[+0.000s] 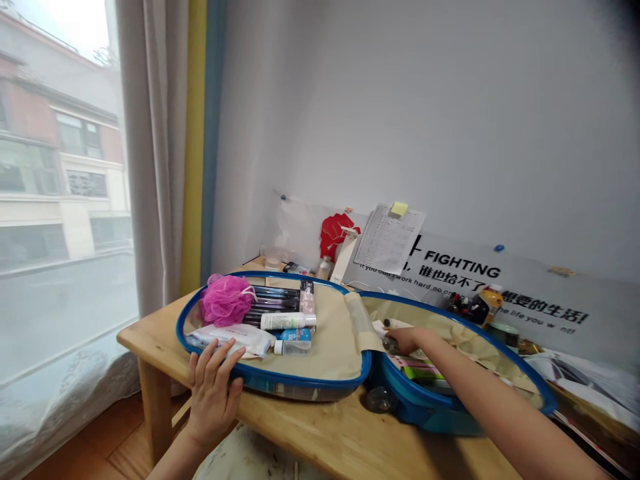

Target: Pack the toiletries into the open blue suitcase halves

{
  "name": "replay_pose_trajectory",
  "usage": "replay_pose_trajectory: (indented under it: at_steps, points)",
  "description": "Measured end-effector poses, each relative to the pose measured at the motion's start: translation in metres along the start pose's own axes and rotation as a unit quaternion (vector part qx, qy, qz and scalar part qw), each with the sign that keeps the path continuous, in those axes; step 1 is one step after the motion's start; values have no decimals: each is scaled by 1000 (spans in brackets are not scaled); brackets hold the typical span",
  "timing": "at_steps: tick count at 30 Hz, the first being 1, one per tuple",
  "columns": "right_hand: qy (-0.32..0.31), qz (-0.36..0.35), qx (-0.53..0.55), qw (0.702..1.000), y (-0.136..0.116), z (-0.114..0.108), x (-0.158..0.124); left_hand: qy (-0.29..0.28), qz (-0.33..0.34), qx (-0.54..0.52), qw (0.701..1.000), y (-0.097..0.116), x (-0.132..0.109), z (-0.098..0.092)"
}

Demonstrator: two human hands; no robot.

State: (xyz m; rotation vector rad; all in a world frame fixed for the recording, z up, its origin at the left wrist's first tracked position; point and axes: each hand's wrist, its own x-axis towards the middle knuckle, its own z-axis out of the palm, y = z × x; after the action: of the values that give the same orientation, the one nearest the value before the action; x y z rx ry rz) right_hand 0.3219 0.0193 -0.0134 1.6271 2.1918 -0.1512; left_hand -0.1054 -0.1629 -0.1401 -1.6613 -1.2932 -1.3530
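Left hand (213,393) open on blue-rimmed beige case (300,381), lengthwise across pale wooden table (345,443); right hand (409,340) hold unclear at grey bottle (391,345).

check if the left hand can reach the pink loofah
Probably yes: the left hand rests on the case's rim, and the loofah lies uncovered in that half, only a white packet between them.

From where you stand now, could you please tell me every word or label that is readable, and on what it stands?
"FIGHTING": grey wall poster
"谁也给不了": same poster, below it
"想要的生活!": same poster, to the right
"the life you w": same poster, cut off
Too small or blurred to read: printed sheet, white tube, orange-capped bottle
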Motion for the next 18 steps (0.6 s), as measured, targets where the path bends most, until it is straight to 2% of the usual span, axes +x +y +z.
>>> replay_pose_trajectory:
  at_steps: [3, 9, 13, 18]
  points:
    - [-46, 22, -24, 998, -6, -1, 0, 5, 11, 2, 1000, 1, 3, -1]
    - [-1, 53, -3, 999, -9, -7, -21, -2, 5, 6, 1000, 2, 3, -1]
    - [53, 54, 45, 996, -6, -21, -41, 1, -1, 4, 1000, 2, 2, 0]
    - [181, 27, 93, 979, -13, -54, -51, 5, -3, 5, 1000, 3, 3, 0]
